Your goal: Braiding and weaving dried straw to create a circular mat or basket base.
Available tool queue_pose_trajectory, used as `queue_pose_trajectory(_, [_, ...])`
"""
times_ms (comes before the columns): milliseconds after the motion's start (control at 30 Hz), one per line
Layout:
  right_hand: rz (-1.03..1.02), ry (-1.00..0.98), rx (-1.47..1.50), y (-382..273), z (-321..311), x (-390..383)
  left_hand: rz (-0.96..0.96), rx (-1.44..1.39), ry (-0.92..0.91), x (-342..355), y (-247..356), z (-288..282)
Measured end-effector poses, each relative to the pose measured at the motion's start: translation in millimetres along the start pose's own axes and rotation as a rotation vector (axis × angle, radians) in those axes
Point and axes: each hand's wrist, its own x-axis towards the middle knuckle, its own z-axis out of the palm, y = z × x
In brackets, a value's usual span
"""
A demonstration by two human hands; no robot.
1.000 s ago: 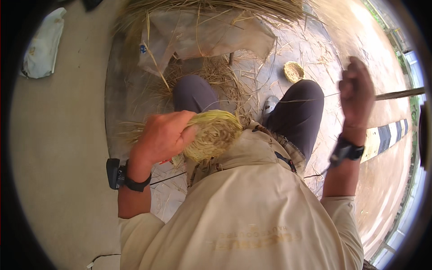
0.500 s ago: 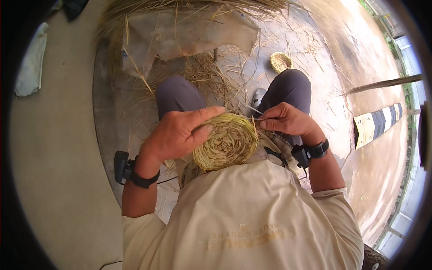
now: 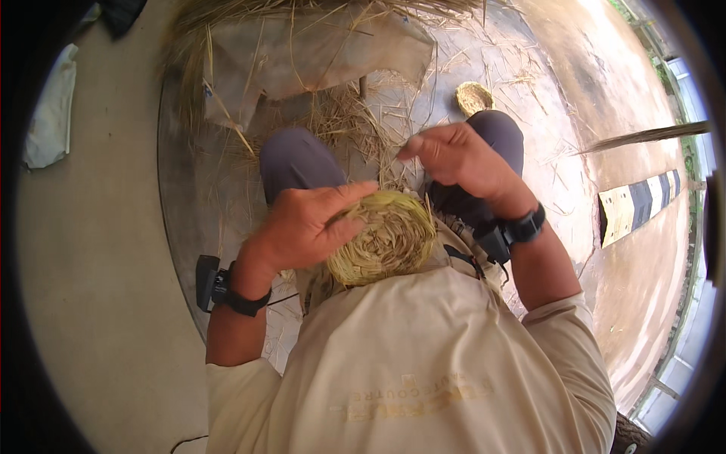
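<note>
The round woven straw basket (image 3: 389,236) is gripped at its left side by the left hand (image 3: 295,227), thumb laid over its face. Beyond its upper right rim, the right hand's (image 3: 457,159) fingers are curled (whether anything is pinched cannot be told).

Gap between left hand (image 3: 306,222) and right hand (image 3: 457,157), over far rim of round straw weave (image 3: 389,236). Near side: shirt front (image 3: 401,333) closes it off. Left knee (image 3: 297,157) and right knee (image 3: 501,136) flank the lane ahead; loose straw (image 3: 344,117) strewn along it. Farther out, draped sheet (image 3: 340,53) and straw bundle (image 3: 234,11) bar the way. Small straw basket (image 3: 474,98) just beyond right knee. Room to pass over floor (image 3: 106,250), left of left wrist device (image 3: 206,281).
</note>
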Motion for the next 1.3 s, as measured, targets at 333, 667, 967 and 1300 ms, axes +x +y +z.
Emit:
queue_pose_trajectory(333, [-0.059,-0.15,-0.457,-9,22,-30,-0.144,0.008,0.007,-30,-18,4])
queue_pose_trajectory(667, [0.088,0.089,-0.065,-3,8,-53,-0.072,-0.064,0.097,-10,-8,28])
queue_pose_trajectory(967, [-0.737,-0.235,0.062,-54,80,17,-0.077,-0.038,0.021,1,8,16])
queue_pose_trajectory(1300, [-0.636,-0.604,-0.354,-14,94,-30,-0.24,-0.25,0.053,-10,-16,16])
